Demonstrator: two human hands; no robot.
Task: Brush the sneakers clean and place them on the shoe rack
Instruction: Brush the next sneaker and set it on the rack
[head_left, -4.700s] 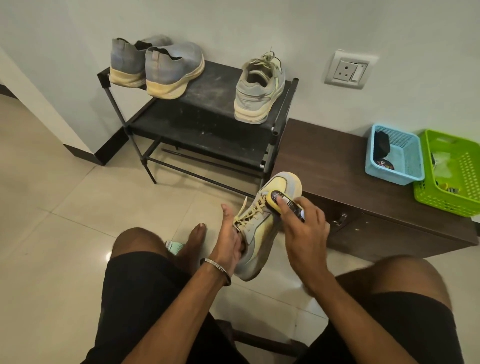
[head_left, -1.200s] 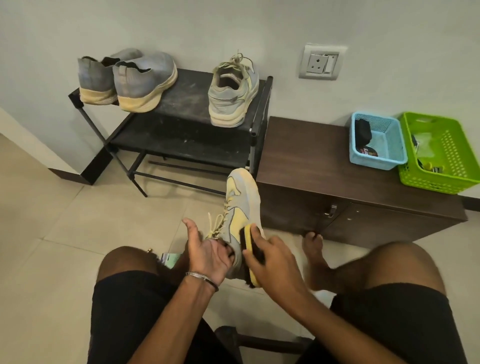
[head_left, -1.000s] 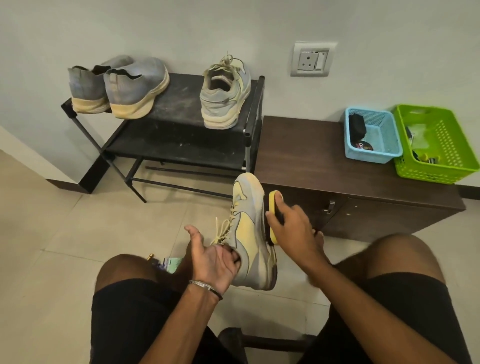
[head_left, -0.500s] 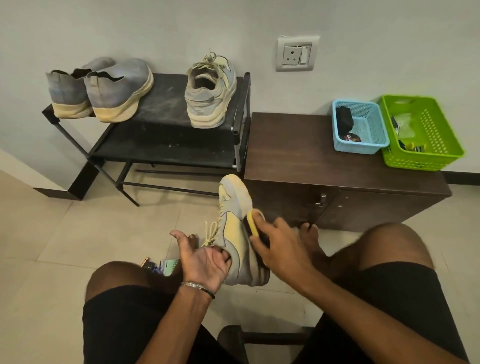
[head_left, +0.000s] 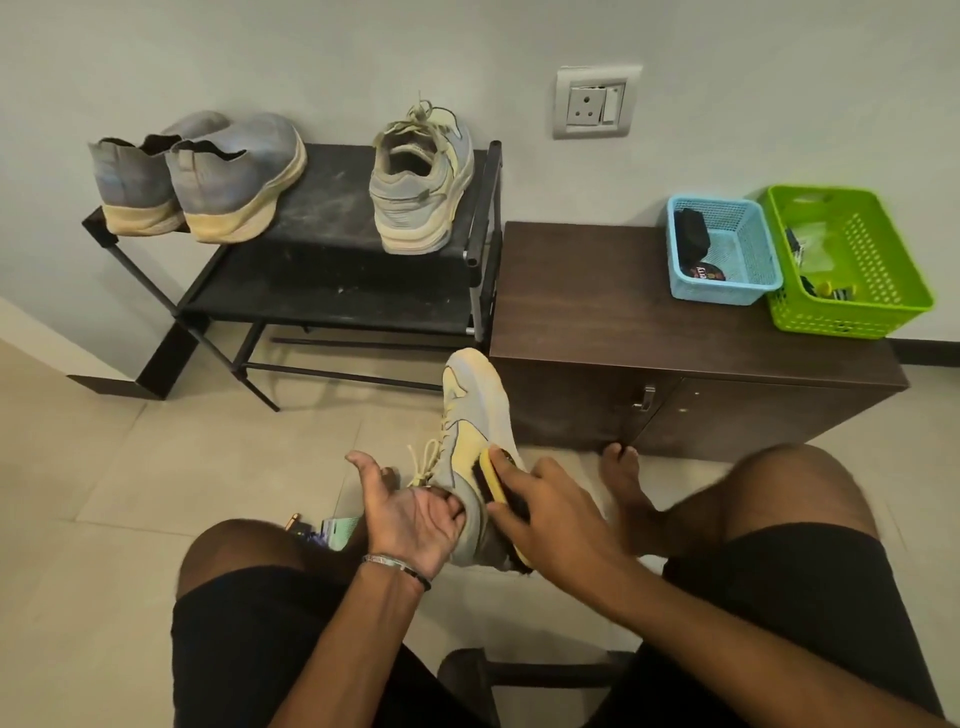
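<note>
Beyond the fingers stands a black shoe rack (head_left: 332, 270) against the wall, w/ a dark brown cabinet (head_left: 623, 312) just to its right; on that tabletop sit 2 baskets touching each other — a blue basket (head_left: 748, 291) holding a dark item and a small round tin, and a green basket (head_left: 904, 291) w/ small bits too blurred to name. A wall socket (head_left: 596, 102) is above the cabinet. Shoe count: 4 in view — a pair of grey slip-on shoes (head_left: 208, 176) at the rack's left end, 1 laced sneaker on the rack (head_left: 421, 187) at its right end, heel toward the camera, and 1 held sneaker (head_left: 475, 415) between the person's knees, toe pointing up and away, off the floor. 1 brush (head_left: 493, 480), yellow back w/ dark bristles, lies against the held sneaker's right side. Left hand (head_left: 410, 512): palm up, thumb spread out, fingers tucked into the shoe's collar, gripping it; a bracelet sits at the wrist. Right hand (head_left: 545, 512): fingers curled over the brush, clamping it onto the shoe. Small packets (head_left: 332, 530) lie on the floor left of the left hand, partly hidden by the knee. Both bare feet rest on the tiles near the cabinet.
</note>
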